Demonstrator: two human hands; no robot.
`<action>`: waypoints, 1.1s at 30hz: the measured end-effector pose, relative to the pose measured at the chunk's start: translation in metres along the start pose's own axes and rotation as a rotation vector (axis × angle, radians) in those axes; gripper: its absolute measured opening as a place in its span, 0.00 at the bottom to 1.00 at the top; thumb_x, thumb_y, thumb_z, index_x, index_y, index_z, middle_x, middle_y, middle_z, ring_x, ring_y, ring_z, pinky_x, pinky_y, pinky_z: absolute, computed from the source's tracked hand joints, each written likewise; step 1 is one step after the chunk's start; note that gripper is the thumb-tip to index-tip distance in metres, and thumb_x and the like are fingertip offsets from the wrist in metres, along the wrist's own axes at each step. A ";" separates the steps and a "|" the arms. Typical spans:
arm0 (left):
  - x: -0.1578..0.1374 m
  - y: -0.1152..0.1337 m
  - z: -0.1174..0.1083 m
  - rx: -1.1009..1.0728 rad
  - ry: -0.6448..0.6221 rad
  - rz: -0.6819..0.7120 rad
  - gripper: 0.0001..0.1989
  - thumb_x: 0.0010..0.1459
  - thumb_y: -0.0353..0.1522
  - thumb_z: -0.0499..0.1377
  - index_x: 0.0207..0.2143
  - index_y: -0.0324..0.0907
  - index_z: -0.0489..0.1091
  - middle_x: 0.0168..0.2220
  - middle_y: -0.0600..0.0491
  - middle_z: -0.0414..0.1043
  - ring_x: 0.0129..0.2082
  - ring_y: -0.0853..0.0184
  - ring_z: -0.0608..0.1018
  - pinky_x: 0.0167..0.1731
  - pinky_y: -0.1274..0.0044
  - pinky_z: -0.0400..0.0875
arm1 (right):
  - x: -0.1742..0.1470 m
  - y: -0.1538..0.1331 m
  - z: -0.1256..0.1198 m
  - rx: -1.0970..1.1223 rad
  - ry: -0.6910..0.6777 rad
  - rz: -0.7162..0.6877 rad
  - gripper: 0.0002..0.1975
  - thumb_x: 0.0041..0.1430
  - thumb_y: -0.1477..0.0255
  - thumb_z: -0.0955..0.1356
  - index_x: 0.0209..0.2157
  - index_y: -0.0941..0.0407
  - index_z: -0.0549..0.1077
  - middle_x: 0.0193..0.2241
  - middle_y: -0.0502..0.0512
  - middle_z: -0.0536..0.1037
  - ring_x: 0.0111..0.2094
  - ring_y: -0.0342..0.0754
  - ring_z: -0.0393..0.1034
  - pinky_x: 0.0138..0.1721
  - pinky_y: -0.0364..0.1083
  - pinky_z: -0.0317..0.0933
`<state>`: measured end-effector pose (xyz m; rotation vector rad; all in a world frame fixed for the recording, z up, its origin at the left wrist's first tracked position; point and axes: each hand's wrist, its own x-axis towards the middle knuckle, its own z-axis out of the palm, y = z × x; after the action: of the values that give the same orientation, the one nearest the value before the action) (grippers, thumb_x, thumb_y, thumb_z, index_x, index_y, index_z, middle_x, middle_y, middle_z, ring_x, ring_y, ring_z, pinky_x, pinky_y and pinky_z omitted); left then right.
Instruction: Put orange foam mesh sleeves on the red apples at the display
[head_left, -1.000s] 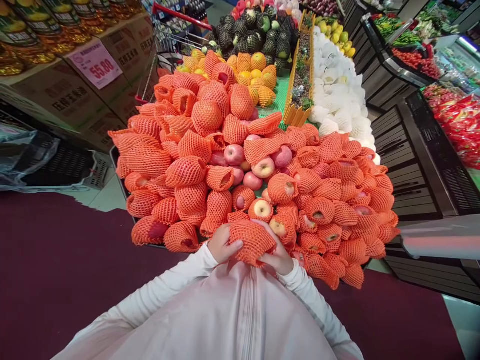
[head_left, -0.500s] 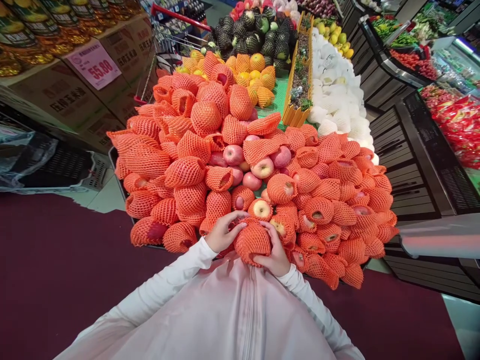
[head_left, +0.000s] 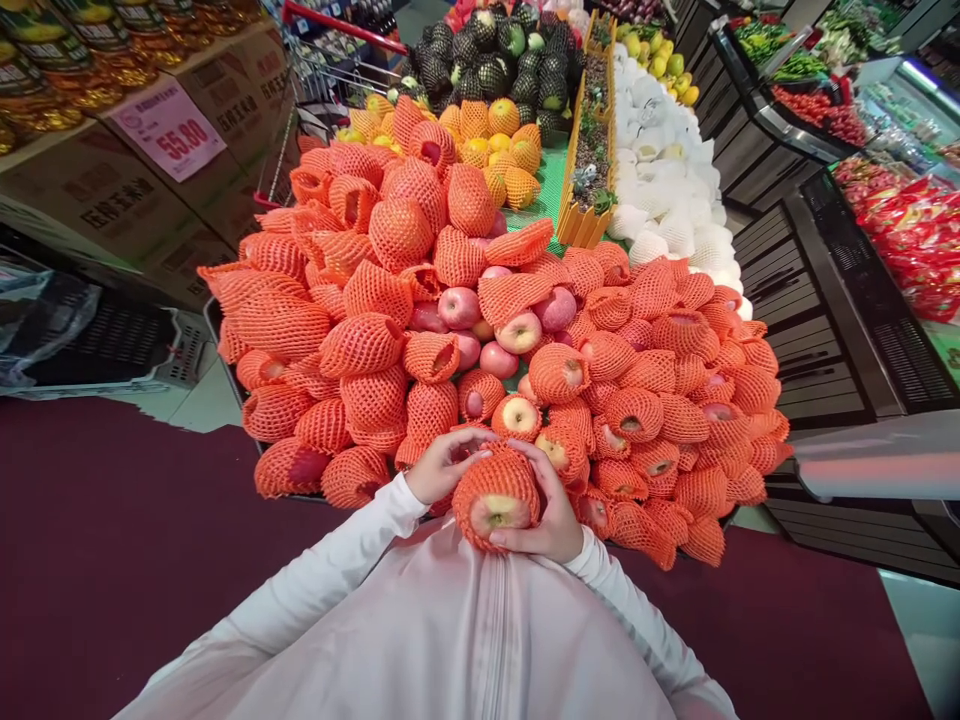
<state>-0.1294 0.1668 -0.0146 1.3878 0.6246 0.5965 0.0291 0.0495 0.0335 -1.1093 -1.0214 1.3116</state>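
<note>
Close to my chest, an apple (head_left: 501,512) in an orange foam net (head_left: 491,475) is held with its pale stem end bare and facing me. My right hand (head_left: 556,510) is closed round the apple's right side, thumb across the near face and fingers over the far top. At the far left of the same fruit, my left hand (head_left: 444,466) is closed with thumb and fingertips at the net's edge. Just beyond my hands lies another netted apple (head_left: 519,416) with its pale end showing.
Netted apples (head_left: 660,400) are heaped across the stand, with several bare apples (head_left: 459,307) in the middle. Behind are yellow netted fruit (head_left: 521,187), dark netted fruit (head_left: 491,75) and white-wrapped fruit (head_left: 660,150). Cartons (head_left: 97,200) stand left, a shopping cart (head_left: 345,40) behind.
The apple has turned in my hands, so its pale stem end now faces me where netting covered it before. My view has shifted slightly.
</note>
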 end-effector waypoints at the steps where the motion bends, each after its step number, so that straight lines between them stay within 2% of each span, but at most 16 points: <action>1: -0.002 0.003 -0.002 0.048 -0.004 0.056 0.17 0.59 0.39 0.61 0.48 0.39 0.73 0.45 0.43 0.74 0.46 0.58 0.75 0.48 0.66 0.70 | 0.001 0.001 0.000 0.025 0.036 0.018 0.44 0.38 0.67 0.79 0.57 0.50 0.62 0.56 0.57 0.69 0.58 0.57 0.64 0.61 0.57 0.55; 3: -0.007 0.011 -0.007 0.140 -0.040 0.191 0.21 0.59 0.37 0.60 0.54 0.42 0.70 0.53 0.41 0.68 0.55 0.54 0.70 0.56 0.61 0.63 | 0.003 0.006 0.001 0.098 0.129 0.072 0.41 0.39 0.63 0.78 0.55 0.50 0.64 0.55 0.56 0.71 0.56 0.58 0.66 0.59 0.57 0.58; 5: -0.012 0.018 -0.011 0.193 -0.165 0.289 0.30 0.57 0.34 0.62 0.62 0.44 0.61 0.61 0.40 0.59 0.63 0.50 0.60 0.63 0.57 0.53 | 0.004 0.015 0.002 0.211 0.210 0.152 0.36 0.42 0.57 0.75 0.54 0.50 0.66 0.53 0.56 0.73 0.55 0.59 0.67 0.57 0.58 0.61; 8: -0.018 0.021 -0.009 0.148 -0.372 0.285 0.54 0.47 0.33 0.69 0.69 0.46 0.40 0.68 0.38 0.46 0.67 0.47 0.53 0.64 0.56 0.49 | 0.003 0.027 0.003 0.343 0.229 0.299 0.32 0.48 0.49 0.69 0.52 0.52 0.68 0.49 0.59 0.76 0.52 0.61 0.70 0.53 0.61 0.64; 10: -0.022 0.017 -0.003 0.061 -0.336 0.223 0.62 0.41 0.34 0.73 0.69 0.45 0.36 0.67 0.36 0.48 0.65 0.46 0.57 0.63 0.56 0.53 | 0.001 0.031 0.002 0.322 0.164 0.327 0.33 0.50 0.46 0.66 0.53 0.52 0.68 0.48 0.61 0.76 0.52 0.61 0.70 0.51 0.61 0.65; 13: -0.023 0.010 0.004 0.035 -0.173 0.152 0.58 0.38 0.36 0.74 0.67 0.42 0.45 0.63 0.36 0.56 0.62 0.46 0.62 0.62 0.56 0.55 | -0.001 0.029 0.000 0.083 0.093 0.207 0.40 0.47 0.44 0.69 0.57 0.52 0.64 0.55 0.62 0.70 0.59 0.60 0.62 0.58 0.61 0.58; 16: -0.021 0.009 0.004 0.182 -0.139 0.154 0.54 0.36 0.38 0.74 0.64 0.41 0.53 0.61 0.37 0.59 0.61 0.46 0.64 0.62 0.56 0.55 | -0.001 0.021 -0.003 -0.291 0.146 0.069 0.53 0.34 0.53 0.78 0.61 0.53 0.58 0.61 0.63 0.61 0.64 0.61 0.52 0.65 0.60 0.46; 19: -0.018 0.010 0.003 0.324 -0.183 0.173 0.52 0.37 0.40 0.74 0.63 0.42 0.56 0.61 0.39 0.61 0.60 0.46 0.66 0.61 0.56 0.57 | 0.001 0.014 -0.004 -0.469 0.135 0.010 0.51 0.35 0.62 0.79 0.60 0.52 0.58 0.59 0.62 0.65 0.60 0.59 0.60 0.62 0.58 0.52; 22: -0.016 0.009 0.004 0.368 -0.224 0.198 0.57 0.39 0.41 0.73 0.67 0.42 0.48 0.65 0.37 0.55 0.62 0.45 0.62 0.62 0.56 0.56 | 0.006 0.006 -0.009 -0.598 0.167 -0.053 0.43 0.37 0.66 0.78 0.57 0.52 0.63 0.53 0.61 0.71 0.54 0.59 0.66 0.58 0.57 0.58; 25: -0.014 0.007 0.006 0.408 -0.202 0.198 0.53 0.47 0.41 0.69 0.68 0.42 0.44 0.68 0.37 0.47 0.67 0.46 0.54 0.64 0.56 0.51 | 0.014 -0.006 -0.023 -0.731 0.356 -0.158 0.39 0.43 0.66 0.76 0.58 0.54 0.62 0.54 0.62 0.69 0.55 0.59 0.65 0.58 0.57 0.59; 27: -0.013 0.005 0.007 0.427 -0.179 0.183 0.44 0.55 0.39 0.64 0.68 0.44 0.45 0.68 0.39 0.47 0.67 0.50 0.52 0.65 0.57 0.49 | 0.020 -0.015 -0.038 -0.855 0.611 -0.276 0.39 0.48 0.65 0.74 0.60 0.56 0.59 0.57 0.65 0.66 0.58 0.60 0.61 0.59 0.59 0.56; 29: -0.012 0.004 0.006 0.426 -0.166 0.174 0.38 0.58 0.38 0.62 0.67 0.45 0.48 0.67 0.42 0.50 0.67 0.52 0.53 0.65 0.58 0.49 | 0.027 -0.021 -0.059 -1.033 0.880 -0.383 0.40 0.51 0.63 0.73 0.62 0.58 0.55 0.59 0.69 0.61 0.61 0.62 0.56 0.61 0.62 0.53; 30: -0.012 0.003 0.005 0.421 -0.161 0.173 0.37 0.59 0.37 0.61 0.67 0.46 0.50 0.67 0.42 0.51 0.67 0.52 0.54 0.65 0.58 0.49 | 0.030 -0.023 -0.070 -1.139 0.963 -0.408 0.40 0.53 0.62 0.72 0.63 0.59 0.55 0.61 0.71 0.58 0.63 0.63 0.52 0.61 0.63 0.51; 31: -0.011 0.002 0.004 0.416 -0.161 0.172 0.35 0.59 0.37 0.61 0.66 0.46 0.52 0.66 0.43 0.52 0.66 0.53 0.55 0.65 0.58 0.49 | 0.032 -0.023 -0.081 -1.252 0.979 -0.403 0.39 0.54 0.63 0.71 0.63 0.59 0.54 0.62 0.72 0.55 0.64 0.64 0.50 0.61 0.64 0.50; 32: -0.011 0.002 0.004 0.414 -0.162 0.168 0.34 0.59 0.37 0.60 0.65 0.47 0.53 0.66 0.43 0.53 0.66 0.53 0.55 0.65 0.58 0.49 | 0.035 -0.022 -0.090 -1.370 0.916 -0.362 0.38 0.56 0.63 0.70 0.63 0.59 0.55 0.63 0.72 0.54 0.65 0.64 0.48 0.61 0.65 0.49; 33: -0.011 0.002 0.003 0.415 -0.163 0.162 0.32 0.60 0.37 0.60 0.65 0.47 0.55 0.65 0.43 0.53 0.66 0.53 0.56 0.65 0.58 0.50 | 0.036 -0.021 -0.098 -1.481 0.789 -0.296 0.36 0.57 0.65 0.69 0.64 0.57 0.55 0.64 0.70 0.53 0.65 0.65 0.46 0.61 0.67 0.47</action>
<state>-0.1350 0.1572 -0.0121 1.8695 0.5250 0.4905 0.1300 0.0837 0.0328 -2.1455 -1.3904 -0.4065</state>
